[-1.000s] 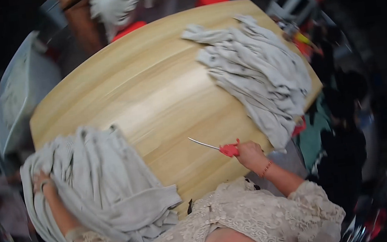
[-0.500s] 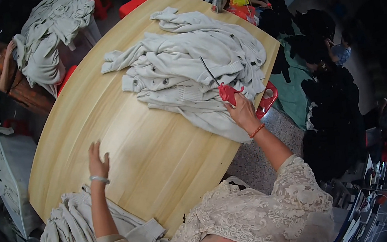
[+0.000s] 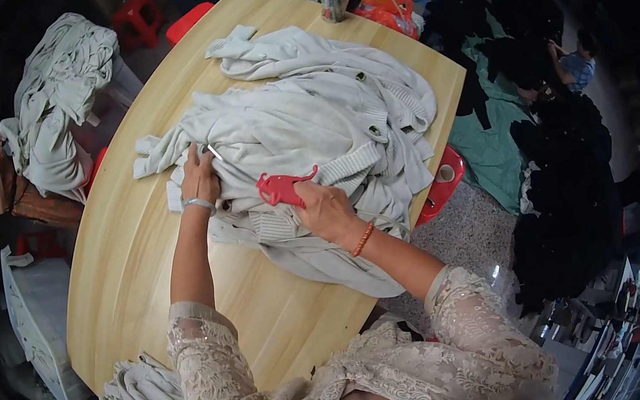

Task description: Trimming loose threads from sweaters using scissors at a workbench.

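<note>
The right hand clamps a red tool, whose slipping could snag sweaters; whether the left hand pinches, I can't tell.

Head-worn view (wide fisheye), facing downward; near, above the table

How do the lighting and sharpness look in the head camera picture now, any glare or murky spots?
Head view, middle: left hand, right hand, red tool and pale knitwear are well lit and fairly sharp; head view, right: black cloth loses detail in darkness; head view, lower right: a small bright glint on the speckled floor; head view, corners: fall to black.
</note>
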### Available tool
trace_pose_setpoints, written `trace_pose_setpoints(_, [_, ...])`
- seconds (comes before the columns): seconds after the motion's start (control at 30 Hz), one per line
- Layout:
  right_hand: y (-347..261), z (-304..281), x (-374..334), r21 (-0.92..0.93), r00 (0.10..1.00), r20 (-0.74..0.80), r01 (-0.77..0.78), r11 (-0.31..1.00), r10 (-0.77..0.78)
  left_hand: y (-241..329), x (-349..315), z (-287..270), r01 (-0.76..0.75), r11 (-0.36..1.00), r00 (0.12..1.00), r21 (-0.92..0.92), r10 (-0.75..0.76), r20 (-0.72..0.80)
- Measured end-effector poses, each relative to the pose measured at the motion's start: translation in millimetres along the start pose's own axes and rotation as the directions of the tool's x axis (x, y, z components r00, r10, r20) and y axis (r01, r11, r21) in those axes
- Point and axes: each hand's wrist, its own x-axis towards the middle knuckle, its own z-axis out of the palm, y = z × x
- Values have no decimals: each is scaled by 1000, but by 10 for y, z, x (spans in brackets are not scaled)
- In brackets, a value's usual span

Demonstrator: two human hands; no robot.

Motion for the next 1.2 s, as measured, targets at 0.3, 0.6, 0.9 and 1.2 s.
trace_pose_setpoints(0.3, [-759,-337,-369,209,954,287,27,978,-88,-663,-507,-193,230,926,885,-299,-327,-331])
trace_pose_setpoints(0.6, [-1826,722,-1387,329,761,589,82,941,-272,-1692,-3289,-1247,554,647,512,-523,-761,-398])
trace_pose_setpoints(0.9, [-2504,1433,-2209,447,399,823,-15,895,-404,-2410,-5825,-2091,629,429,223,-648,-898,-378])
trace_pose_setpoints(1.2, [-2367,1526,-2428,493,423,829,-245,835,-365,-2375,-5226,-2215,328,360,206,-874,-930,-305])
